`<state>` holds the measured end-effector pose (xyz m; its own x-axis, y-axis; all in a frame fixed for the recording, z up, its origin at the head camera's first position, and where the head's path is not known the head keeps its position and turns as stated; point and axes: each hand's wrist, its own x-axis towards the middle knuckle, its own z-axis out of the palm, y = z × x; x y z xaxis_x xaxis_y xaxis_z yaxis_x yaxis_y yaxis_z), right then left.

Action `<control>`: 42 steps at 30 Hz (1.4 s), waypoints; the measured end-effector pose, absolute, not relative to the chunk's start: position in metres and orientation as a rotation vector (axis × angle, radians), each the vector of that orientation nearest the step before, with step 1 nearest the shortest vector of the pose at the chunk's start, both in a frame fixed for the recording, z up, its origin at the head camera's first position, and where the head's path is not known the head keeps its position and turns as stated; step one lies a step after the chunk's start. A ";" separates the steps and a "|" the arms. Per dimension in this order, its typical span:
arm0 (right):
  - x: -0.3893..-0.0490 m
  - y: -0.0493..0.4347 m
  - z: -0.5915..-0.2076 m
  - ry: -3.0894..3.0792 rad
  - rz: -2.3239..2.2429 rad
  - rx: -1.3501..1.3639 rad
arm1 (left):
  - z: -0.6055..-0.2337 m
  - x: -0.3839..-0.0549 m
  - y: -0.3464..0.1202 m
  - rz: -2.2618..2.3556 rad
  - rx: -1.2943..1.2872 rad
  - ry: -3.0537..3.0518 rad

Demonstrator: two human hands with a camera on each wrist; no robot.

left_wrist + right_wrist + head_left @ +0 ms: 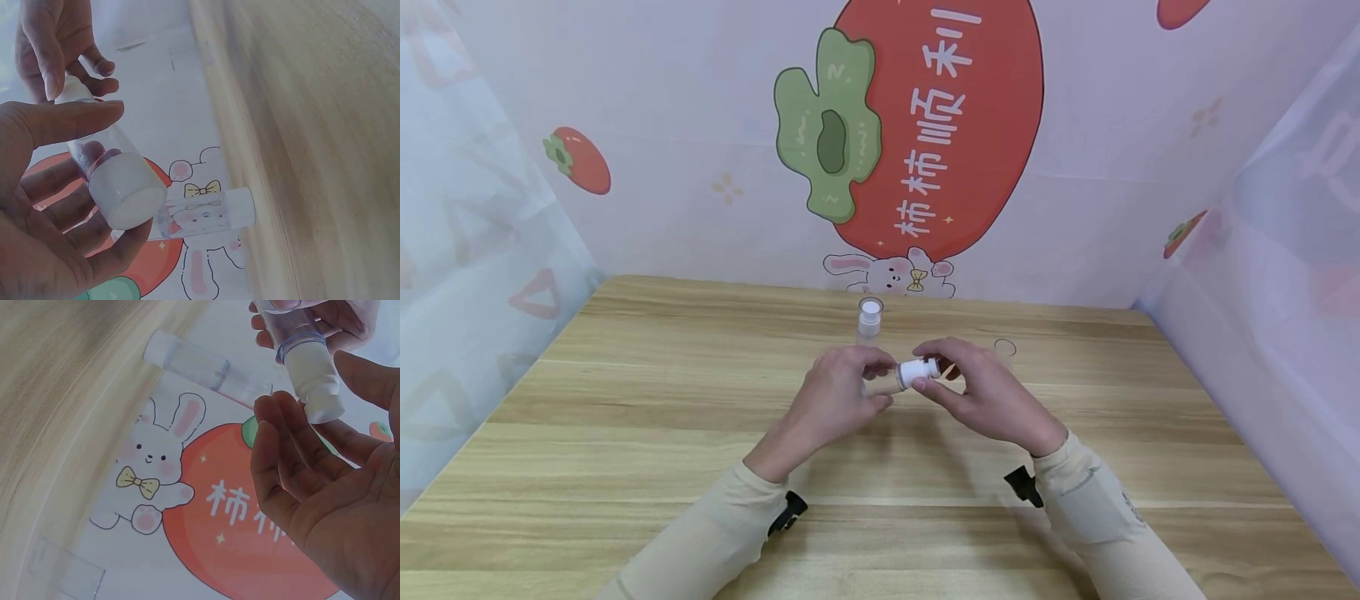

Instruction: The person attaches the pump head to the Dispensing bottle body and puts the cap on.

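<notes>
My left hand (835, 392) grips a small clear pump bottle (127, 190) around its body, thumb on one side and fingers on the other. The bottle lies tilted, its white base toward the left wrist camera and its white pump head (312, 372) pointing right. Around that pump head my right hand (996, 398) is loosely spread, with thumb and fingers on either side; in the right wrist view they look apart from it. Just behind the hands, a second clear bottle (869, 321) with a white pump top stands upright on the table.
A clear cap (67, 575) stands on the wooden table (647, 400), right of the upright bottle; only its rim shows well from the head. A printed wall sheet (685, 225) rises at the table's back edge, and pale sheets hang along both sides.
</notes>
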<state>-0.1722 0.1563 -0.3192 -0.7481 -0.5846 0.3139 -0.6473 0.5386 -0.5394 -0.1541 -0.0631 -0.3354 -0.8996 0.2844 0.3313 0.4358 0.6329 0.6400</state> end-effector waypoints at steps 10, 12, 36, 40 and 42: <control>-0.173 0.157 -0.320 -2.607 1.018 1.131 | -0.339 -0.158 -0.066 -1.224 -0.635 -2.646; -0.173 0.157 -0.320 -2.596 1.014 1.145 | -0.339 -0.159 -0.067 -1.234 -0.656 -2.650; -0.173 0.156 -0.322 -2.587 0.972 1.178 | -0.336 -0.158 -0.067 -1.294 -0.677 -2.672; -0.173 0.156 -0.323 -2.593 0.977 1.172 | -0.337 -0.158 -0.067 -1.264 -0.664 -2.666; -0.173 0.155 -0.323 -2.599 0.977 1.167 | -0.337 -0.158 -0.066 -1.247 -0.652 -2.661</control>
<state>-0.1729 0.1552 -0.3230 -0.6926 -0.6237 0.3625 -0.7080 0.4915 -0.5071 -0.1576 -0.0661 -0.3370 -0.8980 0.3271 0.2942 0.4354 0.5651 0.7008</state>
